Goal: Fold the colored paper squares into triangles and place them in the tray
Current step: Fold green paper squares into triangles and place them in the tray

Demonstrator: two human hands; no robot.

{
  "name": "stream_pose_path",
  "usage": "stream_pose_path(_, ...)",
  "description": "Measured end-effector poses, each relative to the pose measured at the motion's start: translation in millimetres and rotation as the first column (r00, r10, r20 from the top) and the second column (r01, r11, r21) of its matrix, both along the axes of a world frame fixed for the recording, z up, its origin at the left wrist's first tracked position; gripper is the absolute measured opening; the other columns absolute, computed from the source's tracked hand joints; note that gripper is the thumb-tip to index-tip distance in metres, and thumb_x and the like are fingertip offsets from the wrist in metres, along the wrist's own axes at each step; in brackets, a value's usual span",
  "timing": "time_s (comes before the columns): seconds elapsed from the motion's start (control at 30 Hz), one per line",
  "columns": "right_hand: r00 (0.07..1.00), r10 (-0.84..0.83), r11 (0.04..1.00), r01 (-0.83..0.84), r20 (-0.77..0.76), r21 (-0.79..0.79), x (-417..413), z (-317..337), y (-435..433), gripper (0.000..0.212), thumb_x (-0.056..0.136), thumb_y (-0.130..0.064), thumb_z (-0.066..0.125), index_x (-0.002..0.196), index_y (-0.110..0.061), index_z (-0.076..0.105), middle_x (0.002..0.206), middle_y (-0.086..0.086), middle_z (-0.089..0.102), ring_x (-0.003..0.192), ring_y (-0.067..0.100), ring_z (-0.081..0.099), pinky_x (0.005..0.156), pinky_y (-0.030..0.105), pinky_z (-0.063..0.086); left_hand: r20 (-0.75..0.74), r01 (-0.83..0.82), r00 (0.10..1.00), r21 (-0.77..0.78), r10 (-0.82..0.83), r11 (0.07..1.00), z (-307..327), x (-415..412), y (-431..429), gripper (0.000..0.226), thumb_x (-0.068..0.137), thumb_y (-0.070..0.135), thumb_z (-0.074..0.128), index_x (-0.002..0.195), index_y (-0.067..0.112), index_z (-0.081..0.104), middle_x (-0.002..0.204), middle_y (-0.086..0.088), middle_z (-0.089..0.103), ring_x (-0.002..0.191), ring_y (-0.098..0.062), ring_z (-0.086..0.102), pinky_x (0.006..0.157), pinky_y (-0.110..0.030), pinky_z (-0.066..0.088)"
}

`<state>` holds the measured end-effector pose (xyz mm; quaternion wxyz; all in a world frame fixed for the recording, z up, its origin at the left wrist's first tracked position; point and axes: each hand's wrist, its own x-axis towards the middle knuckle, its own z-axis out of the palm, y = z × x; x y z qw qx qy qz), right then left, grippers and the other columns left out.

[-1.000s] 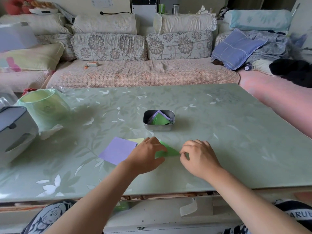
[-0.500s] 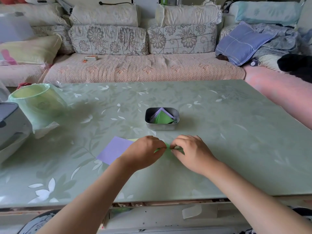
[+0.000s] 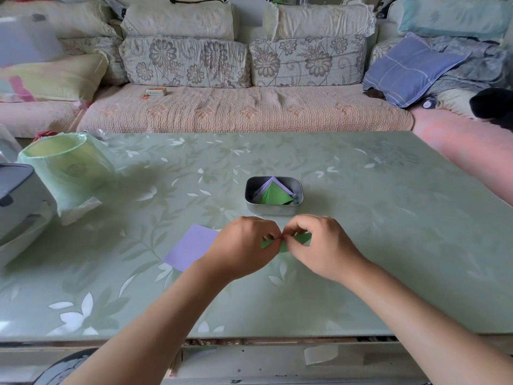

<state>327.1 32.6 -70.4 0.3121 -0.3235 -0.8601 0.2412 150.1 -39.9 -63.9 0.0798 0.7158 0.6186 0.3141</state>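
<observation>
Mid-fold, by the look of it: green paper pinched near its middle by the curled fingertips of both left hand and right hand, thumbs almost touching, just at 6 o'clock of the tray (already holding green and purple triangles). Calls next, probably, for matching the corners, pressing the crease flat on the table, then carrying the piece toward 12 o'clock into the tray, with the purple square at 9 o'clock of the left hand waiting its turn. Differs from a second ago in hands drawn together from the paper's two ends, and far less green showing between them.
</observation>
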Motion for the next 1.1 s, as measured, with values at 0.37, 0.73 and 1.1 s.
stream_pose_path(0.37,0.983,-0.022,0.995,0.004,0.18,0.098,-1,7,5,0.013,0.077,-0.029,0.063,0.073,-0.034,0.052,0.07,-0.022,0.056,0.065,0.005,0.05,0.071,0.024,0.036,-0.026,-0.029,0.999,-0.039,0.028,0.999,12,-7,-3,0.019,0.085,0.036,0.054,0.083,0.028,0.071,0.078,0.011,0.069,0.075,-0.009,0.062,0.069,-0.034,0.051)
stream_pose_path(0.73,0.98,-0.071,0.997,0.064,0.188,0.04,11,11,16,0.012,0.074,-0.028,0.061,0.069,-0.032,0.05,0.066,-0.02,0.054,0.063,0.002,0.053,0.059,0.022,0.041,-0.092,-0.164,0.983,-0.068,0.158,0.984,28,-27,-8,0.012,0.092,0.029,0.063,0.09,0.03,0.074,0.082,0.012,0.066,0.079,-0.01,0.06,0.066,-0.025,0.045)
stream_pose_path(1.1,0.999,-0.015,0.997,0.012,0.047,0.07,-1,7,9,0.012,0.085,-0.035,0.07,0.092,-0.027,0.066,0.09,-0.019,0.062,0.076,0.006,0.057,0.071,0.019,0.044,-0.09,-0.15,0.985,0.0,0.149,0.989,25,-19,-8,0.009,0.09,0.033,0.065,0.091,0.034,0.074,0.074,0.019,0.056,0.077,-0.004,0.055,0.065,-0.025,0.045)
